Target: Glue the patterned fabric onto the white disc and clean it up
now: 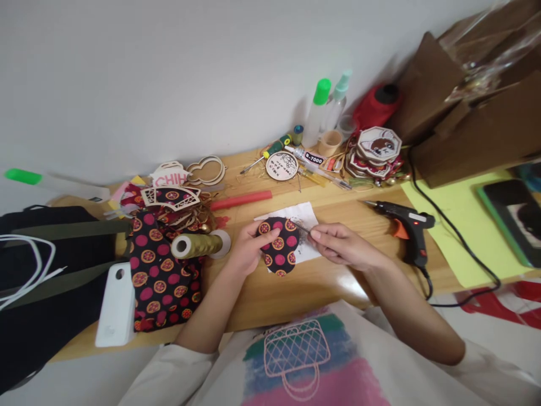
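My left hand (249,248) grips a rounded, lobed piece of black fabric (278,243) printed with magenta dots and orange fruit slices, thumb on top. Pinched in my right hand (338,243) is a thin dark pointed tool (302,226), perhaps tweezers; its tip meets the fabric piece's upper right edge. Beneath both lies a white paper sheet (310,214) with dark specks. Left of my left hand, a spool of olive thread (203,245) lies on its side, beside a folded cloth (158,282) of the same print.
A black glue gun (401,223), its red light on, lies at right with its cable over yellow paper (448,225). Behind stand bottles (316,115) and a stack of octagonal ornaments (376,149). A red stick (242,199) and white power bank (115,310) lie leftward.
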A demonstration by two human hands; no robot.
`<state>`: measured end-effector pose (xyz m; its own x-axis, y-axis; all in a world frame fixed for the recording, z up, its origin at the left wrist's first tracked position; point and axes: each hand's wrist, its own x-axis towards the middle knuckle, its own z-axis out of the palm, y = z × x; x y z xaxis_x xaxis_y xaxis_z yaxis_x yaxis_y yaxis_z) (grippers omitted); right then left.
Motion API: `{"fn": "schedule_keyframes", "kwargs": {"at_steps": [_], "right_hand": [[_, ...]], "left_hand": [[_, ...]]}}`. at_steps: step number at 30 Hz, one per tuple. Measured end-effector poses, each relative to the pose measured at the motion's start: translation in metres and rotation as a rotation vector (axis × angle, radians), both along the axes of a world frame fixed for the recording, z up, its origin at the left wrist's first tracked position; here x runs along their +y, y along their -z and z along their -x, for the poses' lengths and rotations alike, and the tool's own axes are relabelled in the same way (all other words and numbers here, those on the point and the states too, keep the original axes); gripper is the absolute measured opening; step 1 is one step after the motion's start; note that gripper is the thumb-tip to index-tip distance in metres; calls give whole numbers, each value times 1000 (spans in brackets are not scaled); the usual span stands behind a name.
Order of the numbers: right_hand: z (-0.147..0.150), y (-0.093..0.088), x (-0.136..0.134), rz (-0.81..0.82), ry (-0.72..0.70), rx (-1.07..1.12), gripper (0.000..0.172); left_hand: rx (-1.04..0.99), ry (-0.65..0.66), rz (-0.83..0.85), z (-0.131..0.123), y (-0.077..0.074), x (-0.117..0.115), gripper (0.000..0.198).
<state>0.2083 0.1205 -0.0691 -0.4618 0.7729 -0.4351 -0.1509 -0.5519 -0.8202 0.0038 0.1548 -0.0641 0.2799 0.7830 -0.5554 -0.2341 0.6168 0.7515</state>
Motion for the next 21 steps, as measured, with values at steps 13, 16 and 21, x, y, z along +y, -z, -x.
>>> {"fn": "schedule_keyframes", "kwargs": {"at_steps": [13, 16, 21], "right_hand": [[-7, 0, 0, 6, 3, 11, 37], [-11, 1, 0, 13, 0, 24, 36], [-11, 0, 0, 25, -39, 58, 36]], "left_hand": [[-29, -43, 64, 1, 1, 1, 32], [-33, -49, 73, 2, 1, 1, 32], [-37, -10, 57, 2, 1, 0, 32]]}}
